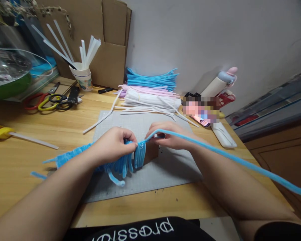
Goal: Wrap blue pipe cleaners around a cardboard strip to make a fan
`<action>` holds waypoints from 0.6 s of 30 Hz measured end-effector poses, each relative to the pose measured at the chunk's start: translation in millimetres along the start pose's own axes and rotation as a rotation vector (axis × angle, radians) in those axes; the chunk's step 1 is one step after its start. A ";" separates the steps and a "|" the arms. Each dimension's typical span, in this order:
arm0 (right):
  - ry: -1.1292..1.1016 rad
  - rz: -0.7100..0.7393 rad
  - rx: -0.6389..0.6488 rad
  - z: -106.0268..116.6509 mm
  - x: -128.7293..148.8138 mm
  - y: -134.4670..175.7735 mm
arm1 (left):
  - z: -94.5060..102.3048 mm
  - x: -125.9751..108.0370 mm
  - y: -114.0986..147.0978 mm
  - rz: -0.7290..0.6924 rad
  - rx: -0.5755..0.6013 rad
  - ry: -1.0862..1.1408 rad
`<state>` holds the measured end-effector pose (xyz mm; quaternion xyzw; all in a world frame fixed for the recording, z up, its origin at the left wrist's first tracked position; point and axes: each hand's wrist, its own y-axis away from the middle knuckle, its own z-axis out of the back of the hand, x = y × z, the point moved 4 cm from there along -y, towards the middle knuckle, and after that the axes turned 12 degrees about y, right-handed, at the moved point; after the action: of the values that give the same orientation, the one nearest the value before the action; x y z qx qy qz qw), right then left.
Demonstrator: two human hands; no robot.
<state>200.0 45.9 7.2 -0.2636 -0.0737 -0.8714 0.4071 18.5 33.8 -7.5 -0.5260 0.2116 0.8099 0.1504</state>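
My left hand [114, 140] pinches the upper edge of blue pipe cleaner loops [139, 156], thumb and forefinger together. These loops are wound around a strip of brown cardboard [151, 153]. From their top a long blue pipe cleaner [215, 149] runs over my right hand [172, 135] and off the right side. The fingers of my right hand are bent at the top of the cardboard, closed on its end as far as I can see. Further left, a row of fluffy blue pipe cleaner work [75, 154] passes behind my left forearm. A grey cutting mat [170, 170] lies beneath.
Behind the mat lie white pipe cleaners [150, 100] and blue pipe cleaners [152, 79]. Scissors [43, 103], a cup of glue sticks [84, 78] and a yellow glue gun [0, 133] stand left. A phone [203, 118] and a bottle [215, 83] are at right.
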 end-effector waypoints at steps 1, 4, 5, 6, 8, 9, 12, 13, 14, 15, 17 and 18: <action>-0.015 0.022 0.034 2.3 1.4 -1.0 | 0.0 -0.3 0.0 -0.008 0.016 -0.004; -0.034 0.075 0.112 10.1 8.8 -5.2 | -0.3 -1.4 -0.1 -0.029 0.065 -0.012; -0.024 0.086 0.130 13.1 11.9 -6.9 | -0.4 -1.7 -0.1 -0.035 0.077 -0.019; -0.004 0.096 0.151 15.8 15.3 -8.6 | -0.4 -2.0 0.0 -0.041 0.084 -0.027; 0.070 0.110 0.194 20.5 21.5 -12.0 | -0.3 -2.5 0.1 -0.051 0.080 -0.040; 0.117 0.116 0.214 22.1 24.1 -13.4 | -0.3 -2.7 0.2 -0.056 0.077 -0.041; 0.217 0.148 0.237 24.1 28.5 -16.7 | -1.1 -3.0 1.1 -0.063 0.081 -0.020; 0.225 0.157 0.228 23.7 28.8 -17.2 | -1.2 -3.1 1.5 -0.062 0.083 -0.010; 0.217 0.164 0.214 22.9 28.6 -17.3 | -1.1 -3.0 1.9 -0.059 0.088 0.002; 0.190 0.165 0.192 22.0 27.9 -17.1 | -0.7 -3.0 2.3 -0.057 0.095 0.016; 0.083 0.150 0.142 20.1 25.6 -15.2 | 0.2 -2.4 3.0 -0.047 0.130 0.059; 0.010 0.136 0.120 19.4 24.1 -13.7 | 0.7 -1.9 3.3 -0.038 0.157 0.086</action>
<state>184.7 45.4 37.3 -0.2390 -0.1058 -0.8370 0.4808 17.2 31.2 -4.9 -0.5509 0.2707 0.7644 0.1971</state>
